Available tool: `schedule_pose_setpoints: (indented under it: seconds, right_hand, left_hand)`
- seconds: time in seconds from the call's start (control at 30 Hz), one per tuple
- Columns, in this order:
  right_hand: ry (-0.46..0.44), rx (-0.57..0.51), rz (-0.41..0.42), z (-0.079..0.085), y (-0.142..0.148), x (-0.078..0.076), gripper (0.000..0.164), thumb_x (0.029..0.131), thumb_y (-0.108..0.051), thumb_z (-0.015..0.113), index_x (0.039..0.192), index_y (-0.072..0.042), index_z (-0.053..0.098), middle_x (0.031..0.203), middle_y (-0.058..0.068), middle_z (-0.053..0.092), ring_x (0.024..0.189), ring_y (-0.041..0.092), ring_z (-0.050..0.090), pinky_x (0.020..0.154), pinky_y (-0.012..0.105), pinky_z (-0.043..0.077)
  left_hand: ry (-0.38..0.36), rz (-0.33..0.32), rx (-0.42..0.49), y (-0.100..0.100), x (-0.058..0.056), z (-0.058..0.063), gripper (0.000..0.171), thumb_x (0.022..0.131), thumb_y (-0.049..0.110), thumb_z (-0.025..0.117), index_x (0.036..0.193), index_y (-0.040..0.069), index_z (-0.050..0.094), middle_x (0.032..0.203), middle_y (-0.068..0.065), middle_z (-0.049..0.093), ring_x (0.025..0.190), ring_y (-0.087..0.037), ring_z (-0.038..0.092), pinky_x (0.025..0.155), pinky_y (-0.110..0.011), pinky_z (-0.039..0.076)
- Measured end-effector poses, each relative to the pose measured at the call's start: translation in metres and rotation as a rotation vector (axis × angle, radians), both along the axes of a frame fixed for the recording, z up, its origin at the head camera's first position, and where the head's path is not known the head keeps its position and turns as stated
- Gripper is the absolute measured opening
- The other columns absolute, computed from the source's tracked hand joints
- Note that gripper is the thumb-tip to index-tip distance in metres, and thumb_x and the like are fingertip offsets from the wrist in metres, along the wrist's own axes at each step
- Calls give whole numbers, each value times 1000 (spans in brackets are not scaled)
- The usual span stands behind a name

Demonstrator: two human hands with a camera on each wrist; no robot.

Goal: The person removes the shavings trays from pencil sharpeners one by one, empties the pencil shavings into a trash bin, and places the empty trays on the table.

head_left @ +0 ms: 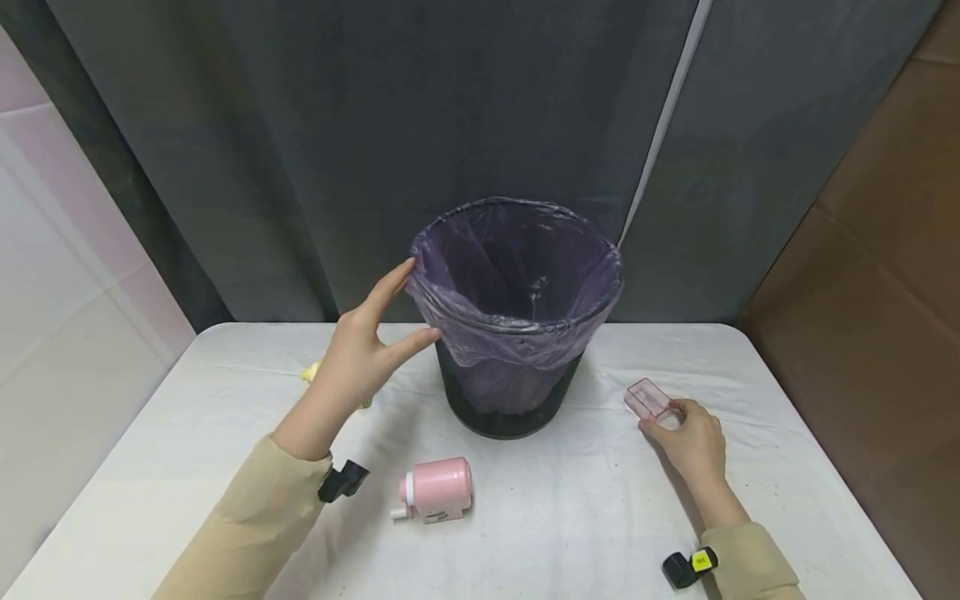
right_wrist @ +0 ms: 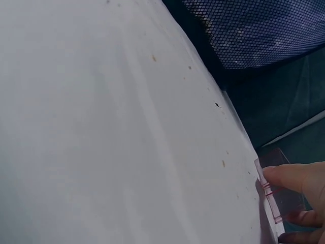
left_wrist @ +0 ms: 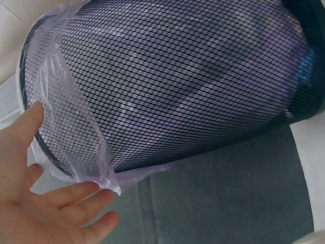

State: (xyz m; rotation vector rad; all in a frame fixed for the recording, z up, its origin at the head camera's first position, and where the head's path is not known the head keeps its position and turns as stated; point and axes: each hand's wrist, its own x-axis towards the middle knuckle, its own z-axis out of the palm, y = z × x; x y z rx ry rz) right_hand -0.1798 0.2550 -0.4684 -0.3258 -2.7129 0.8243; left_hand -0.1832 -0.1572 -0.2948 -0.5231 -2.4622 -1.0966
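A black mesh wastebasket (head_left: 501,423) lined with a translucent purple bag (head_left: 517,329) stands upright at the table's back. My left hand (head_left: 352,358) is at the basket's left side, fingers and thumb spread, fingertips right at the bag-covered rim. In the left wrist view, the bag's folded edge (left_wrist: 76,117) hangs over the mesh beside that hand (left_wrist: 45,198). On the right, my right hand (head_left: 690,437) pinches a small clear pink plastic drawer (head_left: 647,400) between thumb and fingers, close over the table. The drawer (right_wrist: 277,203) appears tilted in the right wrist view.
A pink hand-crank pencil sharpener (head_left: 442,487) lies at the front, left of centre. A yellow object (head_left: 311,372) is mostly hidden behind my left hand. A white cloth covers the table (head_left: 555,517); a dark grey curtain (head_left: 300,150) hangs behind.
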Motion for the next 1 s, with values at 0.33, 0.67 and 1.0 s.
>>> schedule_pose_setpoints:
  seconds: [0.33, 0.67, 1.0]
  right_hand:
    - [-97, -30, 93, 13, 7, -2, 74, 75, -41, 70, 120, 11, 45, 116, 33, 48, 104, 48, 45, 83, 55, 37]
    - [-109, -52, 138, 37, 8, 1, 73, 79, -44, 65, 126, 5, 42, 124, 30, 43, 109, 47, 41, 84, 55, 36]
    - [72, -72, 198, 57, -4, 4, 56, 82, -40, 62, 119, 0, 52, 120, 26, 49, 111, 42, 42, 86, 54, 34]
  left_hand:
    - [-105, 11, -13, -15, 10, -9, 82, 77, 44, 66, 139, 46, 13, 139, 0, 36, 47, -16, 53, 55, -34, 45]
    - [-108, 32, -96, -40, 9, -24, 74, 79, 43, 64, 141, 27, 26, 134, -11, 43, 107, -35, 50, 90, -54, 33]
    - [-182, 72, -181, -59, 4, -35, 67, 81, 47, 60, 137, 17, 36, 134, -12, 43, 117, -36, 41, 91, -54, 33]
